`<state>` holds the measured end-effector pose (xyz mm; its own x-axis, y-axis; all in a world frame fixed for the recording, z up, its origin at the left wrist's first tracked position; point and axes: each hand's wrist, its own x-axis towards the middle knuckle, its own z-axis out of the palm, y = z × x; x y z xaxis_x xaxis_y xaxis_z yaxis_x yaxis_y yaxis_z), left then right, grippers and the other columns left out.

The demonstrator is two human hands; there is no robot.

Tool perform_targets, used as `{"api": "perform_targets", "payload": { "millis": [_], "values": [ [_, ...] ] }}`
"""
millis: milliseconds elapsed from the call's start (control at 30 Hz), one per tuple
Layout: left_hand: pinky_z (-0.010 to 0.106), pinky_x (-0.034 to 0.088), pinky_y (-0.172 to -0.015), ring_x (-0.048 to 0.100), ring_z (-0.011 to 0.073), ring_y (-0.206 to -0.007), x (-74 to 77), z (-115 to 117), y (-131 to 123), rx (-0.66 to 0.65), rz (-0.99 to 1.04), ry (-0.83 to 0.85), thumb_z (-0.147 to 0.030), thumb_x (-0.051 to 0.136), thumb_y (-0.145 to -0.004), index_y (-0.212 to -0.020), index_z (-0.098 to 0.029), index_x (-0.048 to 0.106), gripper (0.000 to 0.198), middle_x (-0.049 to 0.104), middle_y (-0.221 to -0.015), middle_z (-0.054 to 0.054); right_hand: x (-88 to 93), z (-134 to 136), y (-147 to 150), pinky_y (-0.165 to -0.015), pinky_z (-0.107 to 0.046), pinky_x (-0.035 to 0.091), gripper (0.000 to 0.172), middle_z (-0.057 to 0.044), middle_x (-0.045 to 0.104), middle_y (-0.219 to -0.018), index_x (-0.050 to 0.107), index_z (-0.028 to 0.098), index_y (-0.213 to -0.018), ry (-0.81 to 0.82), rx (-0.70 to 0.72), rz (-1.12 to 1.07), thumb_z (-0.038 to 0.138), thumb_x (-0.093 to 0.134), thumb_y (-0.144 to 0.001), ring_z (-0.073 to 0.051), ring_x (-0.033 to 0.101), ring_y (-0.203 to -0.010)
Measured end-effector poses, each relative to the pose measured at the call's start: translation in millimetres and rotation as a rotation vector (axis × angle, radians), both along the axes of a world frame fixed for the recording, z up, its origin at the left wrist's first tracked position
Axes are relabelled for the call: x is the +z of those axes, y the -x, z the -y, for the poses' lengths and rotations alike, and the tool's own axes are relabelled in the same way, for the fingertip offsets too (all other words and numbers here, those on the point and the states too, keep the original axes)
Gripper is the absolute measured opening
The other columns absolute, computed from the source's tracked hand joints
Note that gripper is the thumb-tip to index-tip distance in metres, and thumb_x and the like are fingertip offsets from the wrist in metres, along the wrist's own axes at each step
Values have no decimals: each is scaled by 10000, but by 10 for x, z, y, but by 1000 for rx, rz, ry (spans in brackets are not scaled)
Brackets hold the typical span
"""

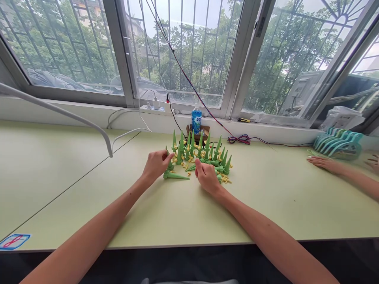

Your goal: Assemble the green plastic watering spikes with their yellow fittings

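Observation:
Several green cone-shaped spikes [179, 156] stand upright in a cluster on the table, with small yellow valve-like pieces [226, 179] scattered among them. At the cluster's left edge my left hand [158, 162] is closed, its fingertips pinched at the upper part of an upright green spike. One more green spike [177, 176] lies on its side just in front of that hand. My right hand [206, 176] is curled shut with the thumb on top, in front of several lying spikes [211, 161]. Whatever its fingers hold is hidden from view.
Behind the cluster, a blue-liquid bottle [196, 119] stands by a brown box [204, 130]. Cables [239, 139] and a power strip [156, 106] run along the window. At right, another person's hand [321, 162] rests near teal hangers [339, 144]. A white cable [97, 132] arches at left.

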<state>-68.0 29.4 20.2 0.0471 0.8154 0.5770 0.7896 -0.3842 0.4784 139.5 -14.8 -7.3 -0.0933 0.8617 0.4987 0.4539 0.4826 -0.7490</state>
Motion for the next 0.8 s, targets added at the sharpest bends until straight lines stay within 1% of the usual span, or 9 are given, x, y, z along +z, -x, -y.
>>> {"api": "perform_targets", "payload": {
  "millis": [67,133,200,333,433,500,633,700,800],
  "values": [
    [268,297,-538,341,118,-500,9,9,-5,-7,8,-5,-464,535,-839,-542,-199,428,413,431,-491,-29,-1,-1,0,-528,-267,298,630,16,422,-437,370,206,-468,2,7,-5,550,271,-987,-109,408,-434],
    [263,326,-560,396,121,-507,23,23,-15,-8,31,-21,-459,556,-835,-618,-198,517,342,490,-520,-26,-5,-3,0,-525,-268,297,628,16,420,-437,369,207,-468,1,14,-7,549,277,-986,-108,405,-432],
    [258,348,-579,433,122,-510,42,42,-27,7,58,-61,-446,568,-838,-701,-199,567,282,521,-538,-29,-10,-6,-1,-522,-267,296,625,17,420,-438,371,207,-469,4,19,-12,549,282,-984,-108,403,-432],
    [248,356,-583,451,119,-520,88,103,-65,25,46,-209,-389,565,-857,-695,-197,554,251,518,-551,-30,-7,-2,-3,-530,-263,310,628,17,431,-440,377,206,-469,11,17,-12,554,278,-983,-108,408,-437],
    [241,367,-595,455,114,-537,112,149,-100,-51,1,-268,-358,548,-871,-681,-195,537,251,532,-589,-23,6,8,-1,-540,-258,322,634,13,447,-449,384,204,-472,14,12,-4,565,269,-980,-109,422,-449],
    [239,361,-579,450,116,-539,112,165,-115,-131,-72,-214,-368,542,-874,-677,-196,540,262,539,-606,-17,14,14,0,-541,-257,325,641,12,453,-454,388,203,-474,16,13,0,576,260,-978,-109,428,-454],
    [250,315,-538,486,133,-566,87,163,-114,-272,-332,-9,-437,555,-854,-647,-201,559,314,595,-662,6,19,20,-3,-536,-258,321,648,11,453,-456,399,203,-478,12,17,15,589,248,-976,-110,428,-453],
    [256,305,-540,517,148,-595,81,163,-104,-296,-412,32,-479,566,-839,-632,-205,561,343,616,-683,15,19,20,-6,-533,-259,319,648,10,453,-455,399,204,-478,9,20,16,590,246,-976,-111,425,-450],
    [266,295,-531,536,165,-604,88,171,-92,-308,-423,64,-534,613,-783,-610,-212,563,370,611,-662,19,14,14,-7,-531,-261,320,652,9,449,-455,400,205,-480,8,23,21,596,236,-975,-114,424,-451]
  ]
}}
